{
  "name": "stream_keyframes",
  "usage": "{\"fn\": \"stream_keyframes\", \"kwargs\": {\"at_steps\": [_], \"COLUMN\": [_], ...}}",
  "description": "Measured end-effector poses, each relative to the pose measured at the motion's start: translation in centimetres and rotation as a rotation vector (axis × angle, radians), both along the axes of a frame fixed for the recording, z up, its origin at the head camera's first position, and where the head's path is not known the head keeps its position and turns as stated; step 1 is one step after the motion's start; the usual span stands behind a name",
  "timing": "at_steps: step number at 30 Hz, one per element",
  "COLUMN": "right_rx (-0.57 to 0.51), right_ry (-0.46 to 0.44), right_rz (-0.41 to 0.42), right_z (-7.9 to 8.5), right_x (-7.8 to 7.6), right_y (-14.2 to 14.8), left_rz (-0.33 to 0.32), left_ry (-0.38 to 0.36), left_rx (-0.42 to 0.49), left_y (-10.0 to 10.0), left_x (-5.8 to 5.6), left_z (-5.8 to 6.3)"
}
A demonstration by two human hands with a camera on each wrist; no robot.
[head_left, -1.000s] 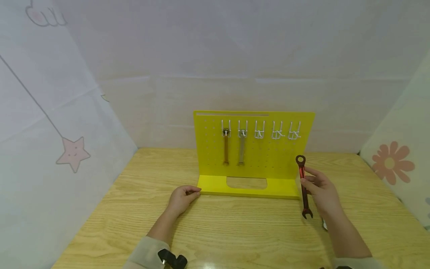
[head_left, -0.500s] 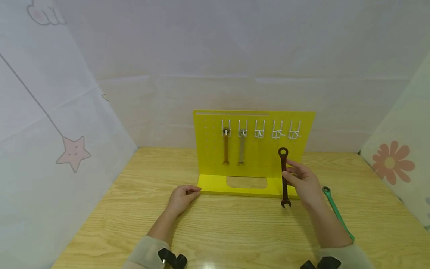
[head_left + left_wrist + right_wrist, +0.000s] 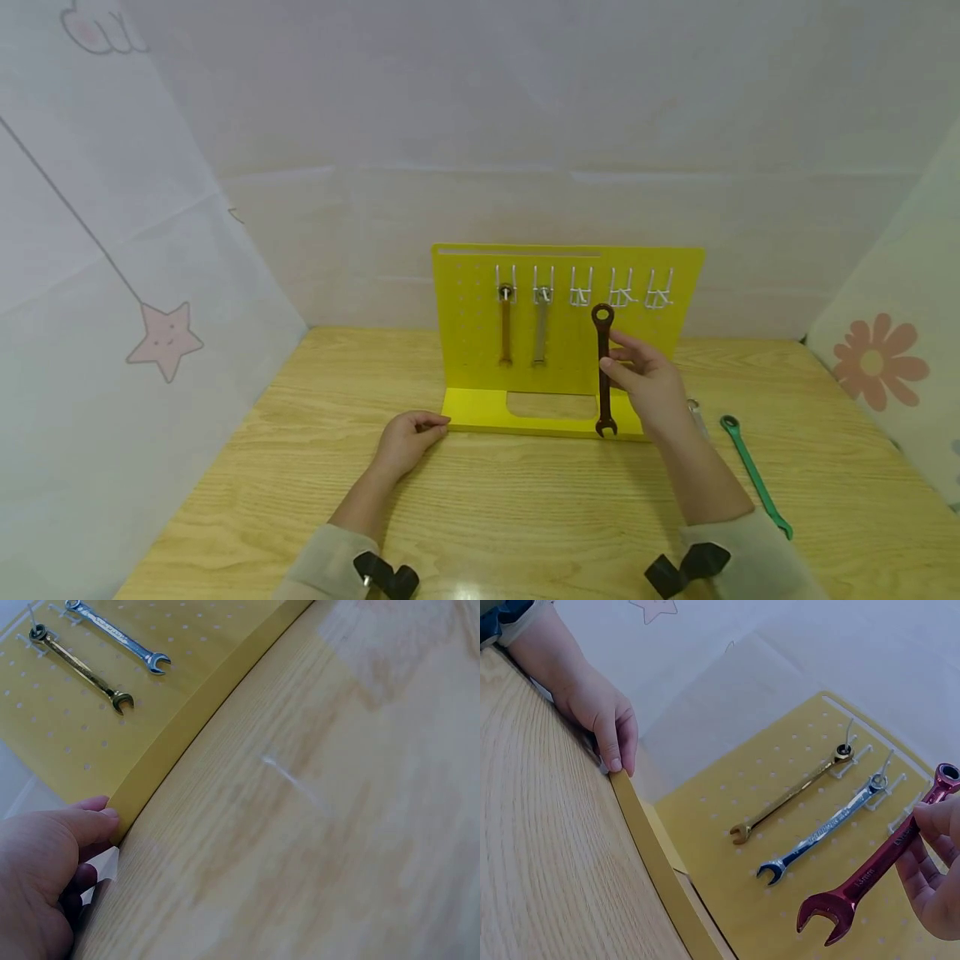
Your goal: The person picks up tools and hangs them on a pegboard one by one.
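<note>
A yellow pegboard stand (image 3: 476, 403) stands on the wooden table. My left hand (image 3: 406, 444) pinches the left front corner of its base; in the left wrist view the thumb lies along that edge. My right hand (image 3: 651, 390) grips a dark red combination wrench (image 3: 604, 375) by its middle, ring end up and open end down. The wrench is held in front of the board, a little below the middle hook (image 3: 580, 297). A gold wrench (image 3: 787, 799) and a silver wrench (image 3: 825, 827) hang by their ring ends on the two left hooks.
Two more white wire hooks, a fourth hook (image 3: 619, 297) and a right-end hook (image 3: 658, 298), hold nothing. A green wrench (image 3: 754, 475) lies on the table at the right. Beside my right forearm shows a silver ring end (image 3: 694, 407), its remainder hidden. A pale cloth backdrop (image 3: 480, 200) stands behind.
My right hand has carried the red wrench left and upward, from beside the board's right edge to just below the middle hook. The green wrench came into sight. My left hand has stayed put.
</note>
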State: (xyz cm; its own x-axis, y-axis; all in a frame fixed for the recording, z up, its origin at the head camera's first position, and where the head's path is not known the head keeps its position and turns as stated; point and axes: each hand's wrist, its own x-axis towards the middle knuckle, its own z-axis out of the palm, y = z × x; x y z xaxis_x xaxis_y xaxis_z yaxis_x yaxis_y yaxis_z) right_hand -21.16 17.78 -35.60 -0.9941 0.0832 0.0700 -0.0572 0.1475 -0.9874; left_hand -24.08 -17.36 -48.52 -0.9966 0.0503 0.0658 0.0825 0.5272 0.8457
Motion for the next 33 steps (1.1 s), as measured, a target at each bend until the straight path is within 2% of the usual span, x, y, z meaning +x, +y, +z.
{"fn": "stream_keyframes", "kwargs": {"at_steps": [10, 24, 33], "right_rx": [-0.036, -0.077, -0.070], "right_ry": [0.026, -0.006, 0.019], "right_rz": [0.002, -0.023, -0.022], "right_z": [0.4, -0.1, -0.5], "right_x": [-1.4, -3.2, -4.4], "right_y": [-1.3, -2.1, -2.3], "left_rz": [0.004, -0.006, -0.002], "left_ry": [0.004, 0.023, 0.027], "left_rx": [-0.006, -0.004, 0.003], "left_y": [0.0, 0.0, 0.0], "left_x": [-0.1, 0.0, 0.0], "left_z": [0.0, -0.3, -0.4]}}
